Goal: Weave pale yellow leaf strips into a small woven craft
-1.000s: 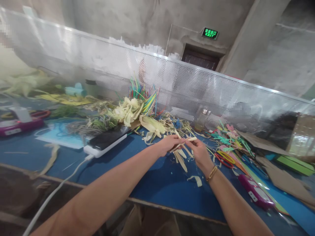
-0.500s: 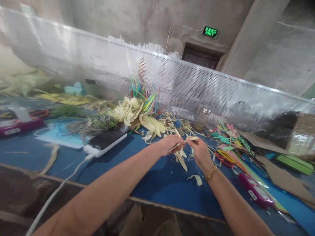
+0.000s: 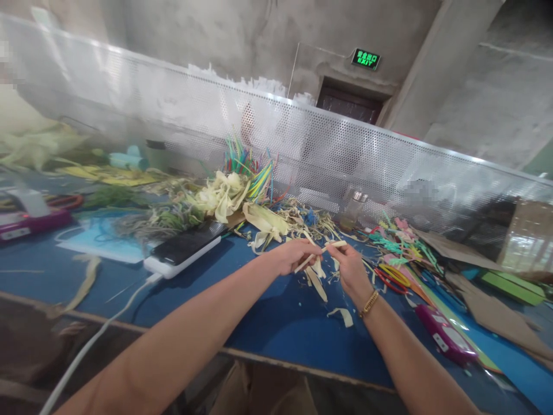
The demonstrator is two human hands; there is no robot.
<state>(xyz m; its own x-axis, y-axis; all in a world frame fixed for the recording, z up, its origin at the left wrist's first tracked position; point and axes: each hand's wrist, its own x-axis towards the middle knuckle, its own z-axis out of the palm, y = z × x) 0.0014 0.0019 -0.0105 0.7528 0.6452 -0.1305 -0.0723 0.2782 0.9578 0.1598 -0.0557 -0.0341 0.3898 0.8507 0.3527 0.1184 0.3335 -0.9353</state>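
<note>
Left hand (image 3: pixel 294 256), right hand (image 3: pixel 352 271) barely shifted; strip (image 3: pixel 334 245) pinched inside table edge (image 3: pixel 276 356).

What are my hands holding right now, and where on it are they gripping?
A thin pale cream husk strip: the left hand pinches it toward its lower end, the right hand near its upper end.

Blurred, cut, covered
The pale yellow husk heap (image 3: pixel 30 147) far left is a blur; the white cable (image 3: pixel 97 340) runs off the bottom edge; the left hand (image 3: pixel 294 256) and right hand (image 3: pixel 351 268) cover parts of the thin pale strip (image 3: pixel 309 262).
</note>
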